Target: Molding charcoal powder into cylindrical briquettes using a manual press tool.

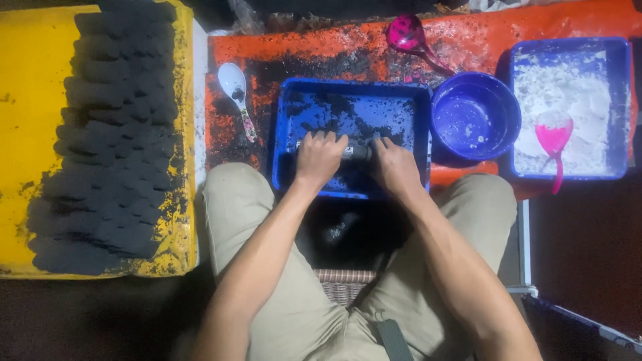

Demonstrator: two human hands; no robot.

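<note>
Sitting low with knees spread in khaki trousers (267,267), the person leans over a blue rectangular tray (284,134) set on the ground between the legs, within easy reach of both arms. The left hand (319,157) and the right hand (396,167) lie side by side on a short dark cylinder (356,152) placed crosswise in the tray; both sets of fingers are curled down over it, closed around its ends, and only its grey middle shows between them. It seems to be a tube or mould, gripped this way so both palms can press evenly — though what it is exactly cannot be told.

Black powder dusts the tray floor and the orange sheet (481,40) beneath. Just left of the tray lies a white spoon (235,87), bowl up. To the right stands a round blue bowl (475,115), nearly empty, and beyond it a second blue tray (622,107) of white powder with a pink scoop (554,134) resting in it. Another pink scoop (409,35) lies at the far edge.

Far left, a yellow board (27,147) carries rows of black pressed pieces (114,134), laid out close together — likely to dry. No labels are visible.
</note>
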